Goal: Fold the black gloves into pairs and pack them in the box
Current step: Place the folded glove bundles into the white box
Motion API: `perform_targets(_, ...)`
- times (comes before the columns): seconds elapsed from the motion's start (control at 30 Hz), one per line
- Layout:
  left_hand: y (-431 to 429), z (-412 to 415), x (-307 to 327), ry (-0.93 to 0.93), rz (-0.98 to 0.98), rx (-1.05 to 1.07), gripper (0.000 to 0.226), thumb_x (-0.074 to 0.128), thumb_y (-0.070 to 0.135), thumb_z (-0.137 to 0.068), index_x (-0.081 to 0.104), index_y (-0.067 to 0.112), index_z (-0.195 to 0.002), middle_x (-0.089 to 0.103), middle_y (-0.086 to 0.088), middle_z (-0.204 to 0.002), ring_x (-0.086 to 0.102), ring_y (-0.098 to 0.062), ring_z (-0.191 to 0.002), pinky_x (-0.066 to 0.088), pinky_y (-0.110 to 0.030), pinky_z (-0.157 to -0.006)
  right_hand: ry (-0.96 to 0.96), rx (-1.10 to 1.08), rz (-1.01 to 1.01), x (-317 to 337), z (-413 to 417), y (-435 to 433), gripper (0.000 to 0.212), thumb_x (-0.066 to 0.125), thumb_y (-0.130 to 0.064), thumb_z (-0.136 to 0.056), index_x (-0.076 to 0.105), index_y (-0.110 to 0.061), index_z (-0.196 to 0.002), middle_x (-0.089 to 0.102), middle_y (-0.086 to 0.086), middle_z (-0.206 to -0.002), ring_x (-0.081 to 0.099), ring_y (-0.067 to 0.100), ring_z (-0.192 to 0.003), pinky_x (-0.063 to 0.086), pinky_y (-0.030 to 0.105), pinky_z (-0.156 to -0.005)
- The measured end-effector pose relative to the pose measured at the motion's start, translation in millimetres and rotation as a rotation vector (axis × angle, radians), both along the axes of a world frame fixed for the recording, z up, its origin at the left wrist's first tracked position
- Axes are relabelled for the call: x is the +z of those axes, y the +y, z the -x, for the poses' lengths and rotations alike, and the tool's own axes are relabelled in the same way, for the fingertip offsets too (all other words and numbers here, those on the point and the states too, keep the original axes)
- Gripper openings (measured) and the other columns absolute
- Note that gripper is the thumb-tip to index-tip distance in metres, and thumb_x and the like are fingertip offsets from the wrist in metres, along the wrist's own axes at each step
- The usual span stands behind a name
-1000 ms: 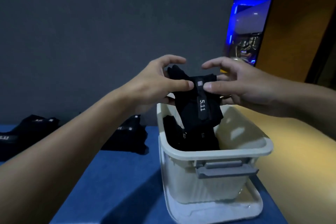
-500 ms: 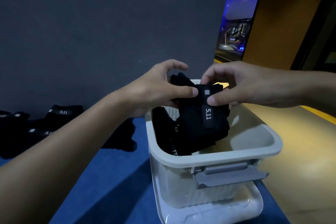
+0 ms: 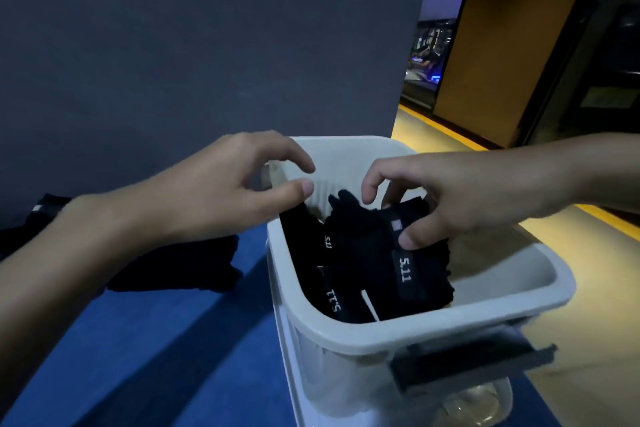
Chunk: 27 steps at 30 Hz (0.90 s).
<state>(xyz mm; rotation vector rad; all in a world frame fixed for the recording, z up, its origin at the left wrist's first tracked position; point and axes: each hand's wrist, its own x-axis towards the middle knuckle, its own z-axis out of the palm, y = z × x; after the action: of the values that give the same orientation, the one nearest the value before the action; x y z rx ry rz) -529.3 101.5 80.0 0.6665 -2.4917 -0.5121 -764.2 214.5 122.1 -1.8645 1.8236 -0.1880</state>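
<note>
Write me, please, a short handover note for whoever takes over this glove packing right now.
Left hand: holds nothing, fingers loosely curled, hovering above the left rim of the box.
Right hand: its grip pinches the folded glove pair, which is down inside the box.
Done: other packed gloves sit in the box along its left wall.
Left: let go of this pair, then fold and pack the loose gloves lying on the blue table to the left of the box.
</note>
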Motion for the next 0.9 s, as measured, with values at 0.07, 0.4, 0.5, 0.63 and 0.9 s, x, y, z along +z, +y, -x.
perform_targets(0.07, -5, -3, -3, -0.031, 0.006, 0.013, 0.046, 0.044, 0.074, -0.077, 0.063, 0.047, -0.110, 0.062, 0.022, -0.119, 0.055, 0.006, -0.115, 0.050, -0.024, -0.085, 0.071, 0.023, -0.051, -7, -3, -1, 0.043, 0.074, -0.023, -0.085, 0.047, -0.051, -0.103, 0.053, -0.011, -0.116, 0.054, -0.005, -0.053, 0.044, 0.014, -0.052)
perform_targets(0.4, -5, -2, -2, -0.049, 0.024, 0.008, 0.049, 0.037, 0.077, -0.073, 0.060, 0.051, -0.108, 0.061, 0.026, -0.115, 0.058, 0.003, -0.105, 0.047, -0.022, -0.090, 0.303, 0.050, -0.173, -37, -12, -2, 0.040, 0.076, -0.024, -0.083, 0.044, -0.037, -0.104, 0.054, -0.010, -0.112, 0.055, 0.013, -0.086, 0.048, 0.029, -0.078)
perform_targets(0.5, -6, -3, -4, -0.055, 0.030, 0.024, 0.048, 0.038, 0.077, -0.074, 0.059, 0.052, -0.109, 0.061, 0.026, -0.112, 0.060, 0.001, -0.098, 0.046, -0.020, -0.080, 0.418, 0.090, -0.122, -38, -14, -5, 0.044, 0.079, -0.026, -0.079, 0.044, -0.036, -0.104, 0.051, -0.013, -0.100, 0.054, 0.016, -0.094, 0.046, 0.026, -0.074)
perform_targets(0.63, -4, -2, -4, -0.023, 0.060, 0.010, 0.038, 0.046, 0.070, -0.086, 0.064, 0.044, -0.105, 0.064, 0.021, -0.106, 0.059, 0.007, -0.071, 0.040, -0.015, -0.064, 0.484, 0.117, -0.117, -38, -13, -7, 0.056, 0.081, -0.028, -0.077, 0.038, -0.039, -0.110, 0.056, -0.006, -0.104, 0.054, 0.013, -0.087, 0.048, 0.030, -0.074)
perform_targets(0.9, -10, -12, -10, 0.026, 0.075, -0.044, 0.047, 0.041, 0.071, -0.082, 0.064, 0.041, -0.110, 0.061, 0.028, -0.116, 0.056, 0.003, -0.114, 0.045, -0.032, -0.099, 0.500, 0.178, -0.129, -44, -11, -10, 0.069, 0.082, -0.023, -0.076, 0.043, -0.037, -0.131, 0.044, -0.014, -0.105, 0.052, 0.012, -0.090, 0.047, 0.025, -0.073)
